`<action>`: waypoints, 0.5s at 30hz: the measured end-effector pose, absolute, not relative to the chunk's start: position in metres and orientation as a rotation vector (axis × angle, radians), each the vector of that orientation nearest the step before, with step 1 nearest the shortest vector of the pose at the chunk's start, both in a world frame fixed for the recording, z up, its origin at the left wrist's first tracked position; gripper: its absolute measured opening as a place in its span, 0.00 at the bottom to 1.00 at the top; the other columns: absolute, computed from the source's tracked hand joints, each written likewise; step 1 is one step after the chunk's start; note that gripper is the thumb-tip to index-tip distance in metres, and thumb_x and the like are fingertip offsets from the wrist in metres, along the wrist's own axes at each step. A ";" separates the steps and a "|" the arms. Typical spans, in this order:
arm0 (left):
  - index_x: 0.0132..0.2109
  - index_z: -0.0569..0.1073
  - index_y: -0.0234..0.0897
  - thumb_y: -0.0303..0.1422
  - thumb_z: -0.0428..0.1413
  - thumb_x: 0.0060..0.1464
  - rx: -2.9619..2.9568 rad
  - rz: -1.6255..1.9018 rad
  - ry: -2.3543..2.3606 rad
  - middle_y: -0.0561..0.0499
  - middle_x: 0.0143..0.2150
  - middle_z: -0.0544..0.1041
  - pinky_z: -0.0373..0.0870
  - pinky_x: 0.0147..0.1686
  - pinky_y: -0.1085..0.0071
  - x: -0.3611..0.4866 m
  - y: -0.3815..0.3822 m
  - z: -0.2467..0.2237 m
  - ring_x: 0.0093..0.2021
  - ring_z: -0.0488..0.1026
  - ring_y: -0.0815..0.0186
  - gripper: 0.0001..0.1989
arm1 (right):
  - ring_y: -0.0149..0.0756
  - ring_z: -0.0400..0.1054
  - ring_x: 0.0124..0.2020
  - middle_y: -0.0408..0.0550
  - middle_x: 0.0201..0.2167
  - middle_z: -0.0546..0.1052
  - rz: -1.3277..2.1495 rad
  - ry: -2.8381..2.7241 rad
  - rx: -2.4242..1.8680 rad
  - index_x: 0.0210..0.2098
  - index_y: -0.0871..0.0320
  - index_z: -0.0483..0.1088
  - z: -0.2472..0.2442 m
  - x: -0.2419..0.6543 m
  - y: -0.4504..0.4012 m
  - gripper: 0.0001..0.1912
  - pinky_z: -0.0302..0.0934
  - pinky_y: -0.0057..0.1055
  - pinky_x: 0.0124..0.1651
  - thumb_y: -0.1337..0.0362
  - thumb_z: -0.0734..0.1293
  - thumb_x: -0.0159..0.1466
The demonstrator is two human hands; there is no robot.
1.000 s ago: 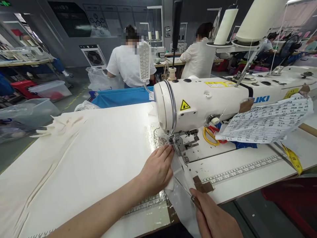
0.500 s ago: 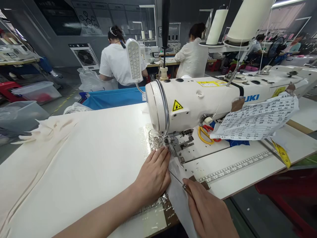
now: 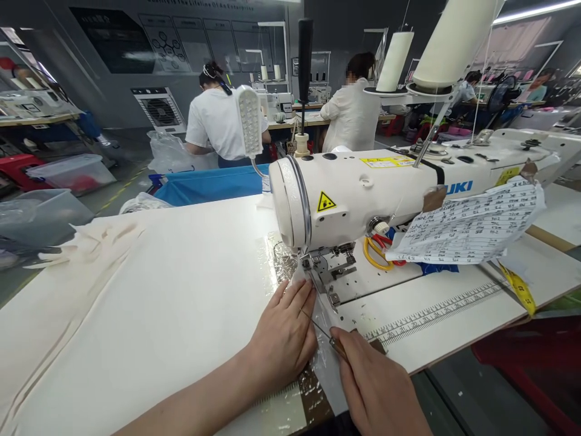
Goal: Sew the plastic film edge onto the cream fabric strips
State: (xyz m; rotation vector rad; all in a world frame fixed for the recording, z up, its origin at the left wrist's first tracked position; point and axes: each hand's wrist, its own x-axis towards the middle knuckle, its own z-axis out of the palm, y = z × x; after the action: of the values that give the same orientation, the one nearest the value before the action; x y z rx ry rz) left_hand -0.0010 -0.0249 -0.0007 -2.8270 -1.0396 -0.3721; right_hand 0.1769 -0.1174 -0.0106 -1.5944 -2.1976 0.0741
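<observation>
A white sewing machine (image 3: 349, 194) stands on the table, its needle area low at its left end. Just in front of the presser foot, my left hand (image 3: 288, 330) lies palm down on thin white fabric (image 3: 329, 369), fingers extended and close together. My right hand (image 3: 374, 378), lower right, is closed around the handle of a thin pointed tool (image 3: 320, 329). The tool's metal shaft points up and left, its tip over my left hand's fingers. The fabric runs from under the foot toward the table's front edge, between my hands.
Pale fabric (image 3: 82, 260) lies at the table's left. Yellow-handled scissors (image 3: 376, 255), a handwritten sheet (image 3: 472, 224) and a yellow measuring tape (image 3: 517, 289) are on the right. A blue cloth bin (image 3: 209, 183) stands behind the table. Two people sit beyond it.
The view has tilted up slightly. The tool's tip has shifted from beside my left hand to over its fingers. Less fabric hangs below my hands.
</observation>
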 end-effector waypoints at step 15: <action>0.59 0.67 0.27 0.30 0.48 0.59 -2.793 -0.434 -1.189 0.38 0.53 0.69 0.59 0.61 0.48 0.000 -0.005 0.005 0.55 0.65 0.51 0.22 | 0.42 0.79 0.30 0.54 0.36 0.81 -0.106 -2.104 -1.542 0.49 0.61 0.66 -0.004 0.161 -0.090 0.18 0.72 0.34 0.24 0.74 0.52 0.65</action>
State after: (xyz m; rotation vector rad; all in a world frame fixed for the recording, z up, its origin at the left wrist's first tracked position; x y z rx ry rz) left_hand -0.0001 -0.0045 0.0053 -2.7935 -1.1894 -0.4338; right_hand 0.1606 -0.0898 -0.0043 -1.5423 -2.1039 -0.1057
